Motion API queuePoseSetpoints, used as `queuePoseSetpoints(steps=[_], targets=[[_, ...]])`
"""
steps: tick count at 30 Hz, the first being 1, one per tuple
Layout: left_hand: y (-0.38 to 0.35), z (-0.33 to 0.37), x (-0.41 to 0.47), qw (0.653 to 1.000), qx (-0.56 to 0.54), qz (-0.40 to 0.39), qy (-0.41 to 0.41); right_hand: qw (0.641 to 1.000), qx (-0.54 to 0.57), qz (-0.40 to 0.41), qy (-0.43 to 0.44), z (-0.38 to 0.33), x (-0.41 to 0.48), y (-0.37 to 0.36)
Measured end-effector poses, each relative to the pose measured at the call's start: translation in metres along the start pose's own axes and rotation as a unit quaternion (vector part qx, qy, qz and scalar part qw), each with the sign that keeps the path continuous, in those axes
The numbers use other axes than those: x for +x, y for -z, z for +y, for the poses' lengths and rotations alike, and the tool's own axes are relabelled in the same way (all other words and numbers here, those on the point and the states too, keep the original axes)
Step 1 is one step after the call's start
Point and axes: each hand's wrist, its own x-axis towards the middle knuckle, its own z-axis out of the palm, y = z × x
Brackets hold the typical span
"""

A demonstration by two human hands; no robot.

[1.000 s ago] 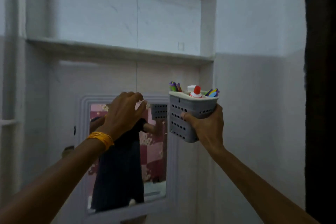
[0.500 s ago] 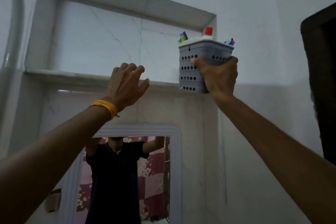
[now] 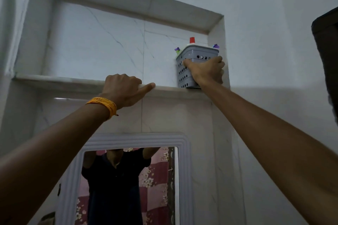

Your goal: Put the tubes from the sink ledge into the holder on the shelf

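- Grey perforated holder [image 3: 184, 71] standing upright at the right end of the shelf [image 3: 73, 80], base on the ledge, close against the side wall of the recess.
- Right hand [image 3: 205, 71] wrapped around the front of the holder, thumb on its left face, fingers around the right corner; clamped on it.
- Tubes poking above the rim: a red cap [image 3: 192, 40] in the middle on a white top, a purple and green tip [image 3: 177, 50] at the left corner, another purple tip [image 3: 215, 46] at the right corner.
- Left hand [image 3: 124, 89] gripping the front edge of the shelf, fingers curled over the top, thumb stretched along the edge toward the holder; nothing else in it.
- Orange thread band [image 3: 104, 105] on the left wrist.
- White-framed mirror [image 3: 131, 139] below on the tiled wall, with a dark shirt reflected in it.
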Motion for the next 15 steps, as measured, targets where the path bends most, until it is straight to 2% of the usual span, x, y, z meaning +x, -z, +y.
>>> queuePoseSetpoints(steps=[8, 15], targets=[[-0.001, 0.003, -0.003, 0.999, -0.025, 0.021, 0.004, 0.999, -0.027, -0.013, -0.012, 0.007, 0.008, -0.022], [0.003, 0.009, -0.005, 1.0, -0.01, 0.013, 0.0, 0.998, -0.015, -0.065, 0.012, 0.022, 0.004, -0.015]])
